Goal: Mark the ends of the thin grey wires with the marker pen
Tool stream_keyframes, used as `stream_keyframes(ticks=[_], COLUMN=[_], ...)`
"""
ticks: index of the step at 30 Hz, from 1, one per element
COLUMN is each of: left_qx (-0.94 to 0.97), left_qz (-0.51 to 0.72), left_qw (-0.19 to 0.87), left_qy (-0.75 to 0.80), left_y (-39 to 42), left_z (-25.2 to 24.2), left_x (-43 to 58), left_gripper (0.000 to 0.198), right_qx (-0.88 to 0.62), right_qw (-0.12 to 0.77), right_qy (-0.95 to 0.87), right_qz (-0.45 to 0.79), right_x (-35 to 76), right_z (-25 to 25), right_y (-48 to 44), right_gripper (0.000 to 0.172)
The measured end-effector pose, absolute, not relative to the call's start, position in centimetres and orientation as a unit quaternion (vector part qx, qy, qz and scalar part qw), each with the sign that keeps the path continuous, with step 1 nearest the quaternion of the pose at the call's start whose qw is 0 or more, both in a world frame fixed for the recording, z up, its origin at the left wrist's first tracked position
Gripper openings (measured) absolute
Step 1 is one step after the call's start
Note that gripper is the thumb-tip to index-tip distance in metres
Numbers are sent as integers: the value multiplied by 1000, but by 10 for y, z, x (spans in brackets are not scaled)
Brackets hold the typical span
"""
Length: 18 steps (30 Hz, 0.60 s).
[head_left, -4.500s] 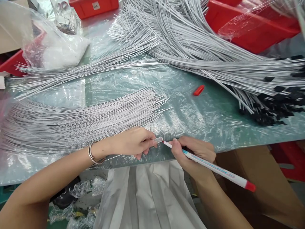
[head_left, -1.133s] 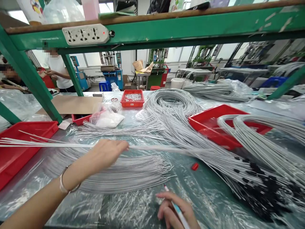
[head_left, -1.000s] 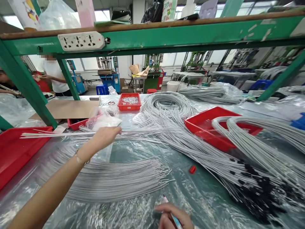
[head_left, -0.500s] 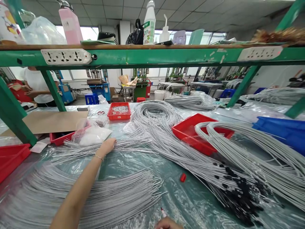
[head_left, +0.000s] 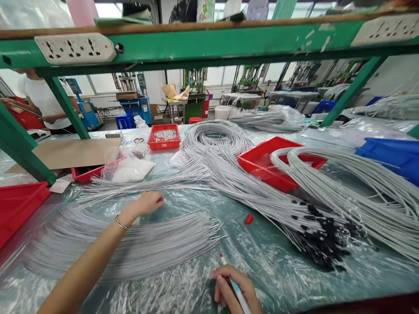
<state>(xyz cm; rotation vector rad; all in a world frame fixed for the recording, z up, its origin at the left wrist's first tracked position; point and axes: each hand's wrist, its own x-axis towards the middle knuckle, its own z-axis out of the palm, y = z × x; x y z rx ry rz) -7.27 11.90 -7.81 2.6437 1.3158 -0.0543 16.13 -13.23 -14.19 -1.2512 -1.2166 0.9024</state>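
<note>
My right hand is closed around a marker pen with a white and blue barrel, its red tip pointing up and away from me. The pen's tip is bare; a red cap lies on the plastic sheet further off. My left hand has its fingers curled together, slightly blurred, and I cannot make out what is in them. It hovers between a fanned-out layer of grey cables nearer me and a loose bunch of grey cables just beyond.
A long cable bundle with black connectors spreads to the right, near a large cable loop. Red trays stand on the table, one with small metal parts. A green shelf beam crosses above. Another person stands back left.
My left hand has moved back from the loose bunch toward the fanned cables. My right hand with the pen has come further into view. The view has tilted down.
</note>
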Motion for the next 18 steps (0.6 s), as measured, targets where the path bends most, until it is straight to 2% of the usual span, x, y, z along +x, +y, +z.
stream_keyframes(ticks=[3,8,18], left_qx=[893,883,862], left_qz=[-61,-65,-14], left_qw=[157,204,271], left_qy=[417,417,427], left_y=[86,64,73], left_z=[-79,-75,-67], left_x=[-72,-67,-79], left_gripper=[23,21,33], right_qx=[-509,-475,-493], right_qw=[559,573,581], right_qy=[-537,-543,-513], right_qz=[374,390,395], right_x=[165,171,169], right_z=[-136,-138,-135], right_y=[-135,-136,-141], right_gripper=[35,27,28])
